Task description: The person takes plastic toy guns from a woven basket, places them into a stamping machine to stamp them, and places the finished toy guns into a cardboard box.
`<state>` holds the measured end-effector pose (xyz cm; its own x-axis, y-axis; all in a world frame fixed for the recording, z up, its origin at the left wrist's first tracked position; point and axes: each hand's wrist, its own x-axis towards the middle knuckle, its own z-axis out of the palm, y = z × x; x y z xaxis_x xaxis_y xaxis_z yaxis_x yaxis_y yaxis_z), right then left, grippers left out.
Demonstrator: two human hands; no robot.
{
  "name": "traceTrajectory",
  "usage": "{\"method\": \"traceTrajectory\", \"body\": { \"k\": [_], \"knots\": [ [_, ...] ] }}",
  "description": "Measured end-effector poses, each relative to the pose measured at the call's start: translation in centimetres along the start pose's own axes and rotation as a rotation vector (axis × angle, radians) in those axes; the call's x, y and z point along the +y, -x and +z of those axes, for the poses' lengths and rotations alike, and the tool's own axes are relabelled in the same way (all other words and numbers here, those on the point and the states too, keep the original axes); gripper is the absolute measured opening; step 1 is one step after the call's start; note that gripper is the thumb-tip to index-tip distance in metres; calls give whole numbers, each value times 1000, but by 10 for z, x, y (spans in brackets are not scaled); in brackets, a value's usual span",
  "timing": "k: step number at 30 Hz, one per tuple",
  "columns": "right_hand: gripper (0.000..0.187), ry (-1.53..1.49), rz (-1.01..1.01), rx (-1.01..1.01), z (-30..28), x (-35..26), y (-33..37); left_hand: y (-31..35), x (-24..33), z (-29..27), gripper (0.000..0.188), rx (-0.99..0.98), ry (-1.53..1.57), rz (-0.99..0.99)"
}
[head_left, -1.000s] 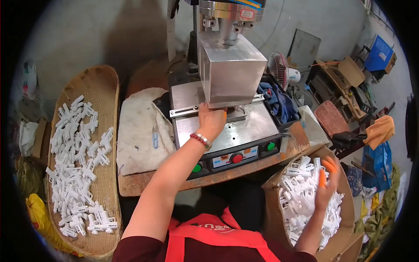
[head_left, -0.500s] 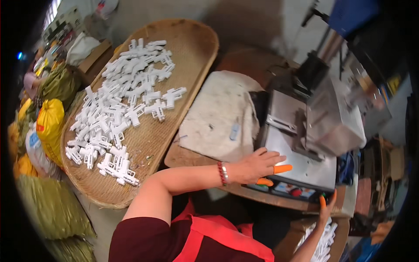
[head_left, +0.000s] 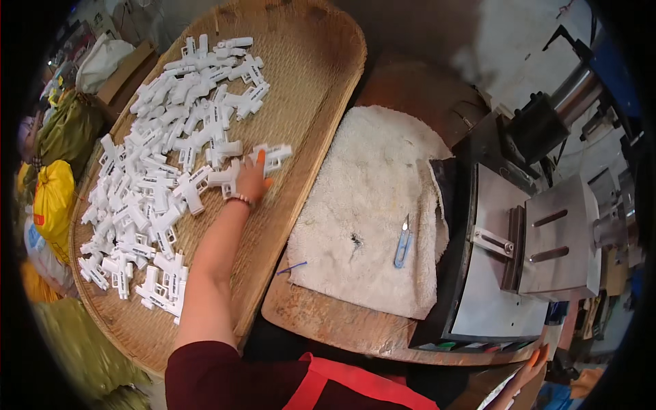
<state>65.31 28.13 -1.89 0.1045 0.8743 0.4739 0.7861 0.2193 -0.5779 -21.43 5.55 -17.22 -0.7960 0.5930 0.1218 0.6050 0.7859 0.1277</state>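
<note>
White plastic toy pistols lie heaped in a large oval woven bamboo tray on the left. My left hand, with orange finger covers on thumb and forefinger, reaches over the pile's right side. Its fingers are apart, the forefinger overlapping a white toy pistol; I see no firm grip. Another toy pistol lies against the hand's left side. At the lower right, my right hand is beside the table's corner, fingers extended, an orange cover on one; part of it is cut off from view.
A metal press-like machine stands on the wooden table at right. Beside it a whitish cloth bears small blue thread snips. A yellow bag and green sacks line the left. A cardboard box sits below the right hand.
My left hand has moved from the machine's front leftward to the toy pistols in the tray. The right hand stays near the machine's front right corner, now lower in view. The view has shifted.
</note>
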Motion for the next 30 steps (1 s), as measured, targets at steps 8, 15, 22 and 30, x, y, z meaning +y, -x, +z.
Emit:
{"method": "traceTrajectory", "body": {
  "k": [8,15,22,30],
  "knots": [
    [35,-170,-238,-92,53,-94,-50,137,9,-128,50,197,534,119],
    [14,-664,-416,-389,139,-163,-80,202,297,-229,37,-221,1413,330],
    [30,-547,-349,45,121,-167,-97,248,365,-197,52,180,739,873],
    [38,6,-330,309,-187,-127,24,248,450,-217,40,294,769,875]
  ]
}}
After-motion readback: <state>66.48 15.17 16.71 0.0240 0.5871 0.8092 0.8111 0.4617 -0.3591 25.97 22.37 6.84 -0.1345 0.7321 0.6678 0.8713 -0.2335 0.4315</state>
